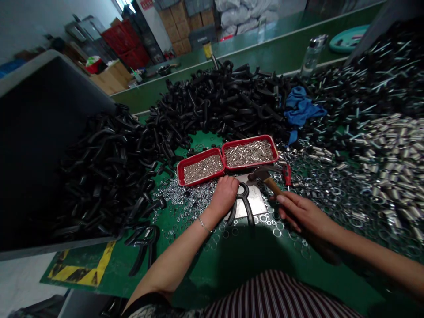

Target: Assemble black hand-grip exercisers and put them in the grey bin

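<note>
My left hand [227,193] is closed, its curled fingers at the side of a black clamp-like part [245,201] with a ring at the top and two legs. The part rests on a pale metal plate [259,198] on the green table. A hammer [272,184] with a wooden handle is gripped in my right hand [298,212], its dark head above the plate's upper right edge. Just beyond the plate, two joined red trays [225,168] contain small metal pins. A red-handled tool [287,175] lies beside the hammer.
Black plastic parts [228,97] are heaped behind the trays and spill from a grey bin [56,57] at left. Loose metal rings [278,227] surround the plate. At right are metal sleeves [397,168], a blue cloth [301,108] and a clear bottle [311,57].
</note>
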`<action>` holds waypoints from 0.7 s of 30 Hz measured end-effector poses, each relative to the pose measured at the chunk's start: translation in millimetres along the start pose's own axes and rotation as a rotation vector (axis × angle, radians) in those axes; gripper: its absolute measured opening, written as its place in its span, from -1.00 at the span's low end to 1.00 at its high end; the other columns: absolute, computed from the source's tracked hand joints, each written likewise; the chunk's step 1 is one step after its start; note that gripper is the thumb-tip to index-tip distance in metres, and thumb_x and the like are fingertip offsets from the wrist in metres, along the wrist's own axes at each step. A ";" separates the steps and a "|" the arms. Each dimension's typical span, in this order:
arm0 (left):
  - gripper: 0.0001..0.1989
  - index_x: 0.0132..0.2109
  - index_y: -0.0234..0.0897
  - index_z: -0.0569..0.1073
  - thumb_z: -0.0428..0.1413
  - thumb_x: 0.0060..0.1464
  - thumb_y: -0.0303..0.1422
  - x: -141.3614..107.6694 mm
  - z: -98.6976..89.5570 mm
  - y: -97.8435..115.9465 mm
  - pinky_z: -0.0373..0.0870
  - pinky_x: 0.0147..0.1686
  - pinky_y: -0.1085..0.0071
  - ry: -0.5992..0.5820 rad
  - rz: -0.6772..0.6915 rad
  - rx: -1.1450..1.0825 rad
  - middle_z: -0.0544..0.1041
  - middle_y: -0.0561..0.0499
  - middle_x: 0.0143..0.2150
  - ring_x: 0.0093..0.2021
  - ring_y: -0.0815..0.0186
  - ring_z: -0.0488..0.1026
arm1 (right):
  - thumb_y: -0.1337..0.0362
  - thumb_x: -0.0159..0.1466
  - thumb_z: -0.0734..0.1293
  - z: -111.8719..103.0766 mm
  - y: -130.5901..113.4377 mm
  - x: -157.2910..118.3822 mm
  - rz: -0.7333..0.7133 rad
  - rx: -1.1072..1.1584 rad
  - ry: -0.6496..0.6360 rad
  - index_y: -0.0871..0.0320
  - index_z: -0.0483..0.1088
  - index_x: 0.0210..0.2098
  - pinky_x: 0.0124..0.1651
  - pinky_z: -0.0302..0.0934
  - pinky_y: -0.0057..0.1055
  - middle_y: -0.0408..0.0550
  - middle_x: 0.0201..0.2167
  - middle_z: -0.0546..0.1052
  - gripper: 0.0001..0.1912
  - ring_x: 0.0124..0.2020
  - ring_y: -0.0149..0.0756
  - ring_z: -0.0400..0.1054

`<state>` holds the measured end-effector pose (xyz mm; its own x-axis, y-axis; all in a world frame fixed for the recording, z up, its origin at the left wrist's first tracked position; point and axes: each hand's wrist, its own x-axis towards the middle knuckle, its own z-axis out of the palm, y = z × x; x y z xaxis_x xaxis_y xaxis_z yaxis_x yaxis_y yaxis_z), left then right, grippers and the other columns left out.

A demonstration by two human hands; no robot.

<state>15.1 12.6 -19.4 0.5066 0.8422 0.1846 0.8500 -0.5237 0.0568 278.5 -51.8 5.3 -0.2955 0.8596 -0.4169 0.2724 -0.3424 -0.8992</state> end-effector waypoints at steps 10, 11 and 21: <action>-0.74 0.01 -0.33 0.44 -0.07 0.37 -0.32 -49.8 -27.2 26.5 0.29 0.06 0.12 0.039 -0.009 -0.112 0.52 -0.19 -0.02 0.01 0.09 0.39 | -0.08 0.43 0.05 -13.5 -80.3 16.0 -0.370 -0.638 0.072 0.05 0.27 -0.32 -0.36 0.16 -0.29 -0.09 -0.51 0.44 -0.59 -0.49 -0.26 0.33; -0.74 0.02 -0.33 0.45 -0.07 0.37 -0.33 -53.3 -25.8 28.8 0.30 0.06 0.12 0.025 0.005 -0.109 0.52 -0.20 -0.01 0.00 0.08 0.40 | -0.08 0.42 0.07 -11.2 -80.4 22.4 -0.351 -0.701 0.054 0.06 0.26 -0.33 -0.37 0.15 -0.28 -0.07 -0.51 0.44 -0.60 -0.49 -0.24 0.32; -0.75 0.02 -0.38 0.43 -0.05 0.35 -0.35 -57.4 -13.4 32.4 0.32 0.05 0.12 0.098 -0.029 -0.103 0.51 -0.21 -0.02 -0.01 0.08 0.39 | -0.07 0.43 0.05 -9.7 -71.4 49.4 -0.286 -0.923 -0.042 0.09 0.28 -0.33 -0.36 0.13 -0.27 0.01 -0.46 0.48 -0.58 -0.44 -0.19 0.36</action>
<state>11.6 -54.5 -15.0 0.4614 0.8431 0.2762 0.8420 -0.5142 0.1631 253.4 18.8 50.2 -0.4900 0.8438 -0.2189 0.7919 0.3258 -0.5165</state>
